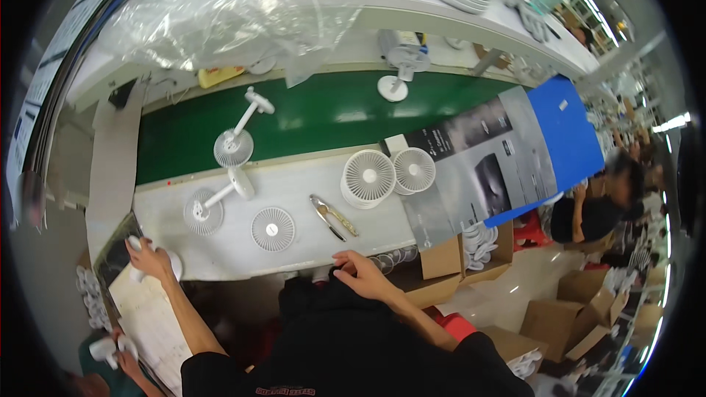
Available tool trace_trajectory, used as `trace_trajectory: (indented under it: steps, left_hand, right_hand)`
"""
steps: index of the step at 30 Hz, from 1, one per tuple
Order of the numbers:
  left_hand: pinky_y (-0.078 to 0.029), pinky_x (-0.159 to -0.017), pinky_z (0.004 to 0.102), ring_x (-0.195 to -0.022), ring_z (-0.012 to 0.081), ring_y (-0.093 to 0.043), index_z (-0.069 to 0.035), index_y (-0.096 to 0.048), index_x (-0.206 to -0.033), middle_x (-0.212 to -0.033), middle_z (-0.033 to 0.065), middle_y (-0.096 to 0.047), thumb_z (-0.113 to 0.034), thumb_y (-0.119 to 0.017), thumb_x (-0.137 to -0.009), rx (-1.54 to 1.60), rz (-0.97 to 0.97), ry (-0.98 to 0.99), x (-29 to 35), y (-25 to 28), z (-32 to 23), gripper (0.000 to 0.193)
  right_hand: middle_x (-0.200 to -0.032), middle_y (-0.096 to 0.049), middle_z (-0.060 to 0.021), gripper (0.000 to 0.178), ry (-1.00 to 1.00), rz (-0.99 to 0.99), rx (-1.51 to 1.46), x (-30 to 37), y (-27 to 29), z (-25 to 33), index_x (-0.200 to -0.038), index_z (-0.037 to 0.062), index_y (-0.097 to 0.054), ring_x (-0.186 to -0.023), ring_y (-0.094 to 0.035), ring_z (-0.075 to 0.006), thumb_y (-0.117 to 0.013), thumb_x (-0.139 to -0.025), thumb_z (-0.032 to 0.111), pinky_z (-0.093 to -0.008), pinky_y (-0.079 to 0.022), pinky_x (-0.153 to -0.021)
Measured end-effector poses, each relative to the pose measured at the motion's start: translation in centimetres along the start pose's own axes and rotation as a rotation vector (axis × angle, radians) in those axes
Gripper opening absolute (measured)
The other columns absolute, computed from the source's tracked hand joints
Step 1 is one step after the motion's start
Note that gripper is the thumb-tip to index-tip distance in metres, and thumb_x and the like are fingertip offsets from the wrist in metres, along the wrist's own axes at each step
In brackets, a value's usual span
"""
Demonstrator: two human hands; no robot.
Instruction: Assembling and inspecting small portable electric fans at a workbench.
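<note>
At the left end of the white workbench (316, 248), my left hand (152, 259) is closed around a white fan stand (134, 241), which it partly hides. My right hand (360, 277) hovers by the bench's front edge with bent, slightly parted fingers and nothing in it. A pair of pliers (333, 217) lies just beyond it. A round white fan grille (273, 229) lies flat between my hands. Behind it rests a white fan with its stem (204, 212). Two white fan heads (369, 175) (414, 170) sit toward the right.
A green conveyor belt (316, 123) runs behind the bench, carrying a fan (234, 147) and another fan (393, 87). Printed cardboard (485, 169) covers the right end. A shelf with plastic film (213, 18) hangs above. Open cartons (559, 323) stand right; co-workers sit on both sides.
</note>
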State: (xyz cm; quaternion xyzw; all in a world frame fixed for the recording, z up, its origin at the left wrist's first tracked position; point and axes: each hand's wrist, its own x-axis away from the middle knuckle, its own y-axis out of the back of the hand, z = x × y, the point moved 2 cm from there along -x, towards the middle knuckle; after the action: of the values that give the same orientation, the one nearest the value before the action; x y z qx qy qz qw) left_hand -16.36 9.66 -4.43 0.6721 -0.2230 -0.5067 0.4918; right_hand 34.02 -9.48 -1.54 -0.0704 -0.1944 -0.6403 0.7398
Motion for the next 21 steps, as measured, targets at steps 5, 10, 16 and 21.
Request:
trace_trajectory:
  steps: [5,10,16,21]
  left_hand:
    - [-0.032,-0.109,0.0448,-0.131,0.0428,-0.038,-0.009,-0.062,-0.086,-0.147,0.0202,-0.037,0.007,-0.051,-0.057,0.553,0.054,-0.250,3.2,10.0,-2.7,0.035]
    - [-0.033,-0.109,0.0469,-0.136,0.0429,-0.035,-0.011,-0.071,-0.090,-0.151,0.0222,-0.029,0.003,-0.055,-0.056,0.937,0.499,-0.739,8.6,21.5,-11.2,0.040]
    - [-0.043,-0.103,0.0435,-0.129,0.0352,-0.045,-0.014,-0.073,-0.103,-0.150,0.0172,-0.029,0.011,-0.054,-0.052,1.422,1.257,-1.251,14.8,25.2,-26.1,0.059]
    - [-0.038,-0.108,0.0371,-0.125,0.0286,-0.049,-0.012,-0.063,-0.120,-0.141,0.0110,-0.045,0.008,-0.059,-0.065,1.421,1.562,-1.678,25.6,28.8,-41.5,0.058]
  right_hand:
    - [-0.115,-0.059,-0.0106,0.048,-0.022,-0.050,-0.049,0.4,-4.6,-0.3,-0.131,0.0037,-0.047,-0.089,-0.060,-0.0199,-0.065,-0.086,0.009,-0.0296,-0.050,-0.078]
    - [-0.114,-0.060,-0.0124,0.057,0.549,-0.334,0.241,0.2,-7.0,9.2,-0.130,0.0032,-0.047,-0.092,-0.062,-0.0286,-0.072,-0.081,0.015,-0.0346,-0.050,-0.081]
    - [-0.105,-0.062,-0.0122,0.067,0.184,-0.301,0.413,4.7,2.2,7.0,-0.126,0.0043,-0.050,-0.091,-0.062,-0.0306,-0.080,-0.070,0.026,-0.0366,-0.050,-0.081]
    - [-0.090,-0.064,-0.0112,0.053,0.086,-0.633,0.482,15.8,14.2,1.2,-0.101,0.0051,-0.062,-0.081,-0.062,-0.0257,-0.088,-0.061,0.028,-0.0352,-0.050,-0.073]
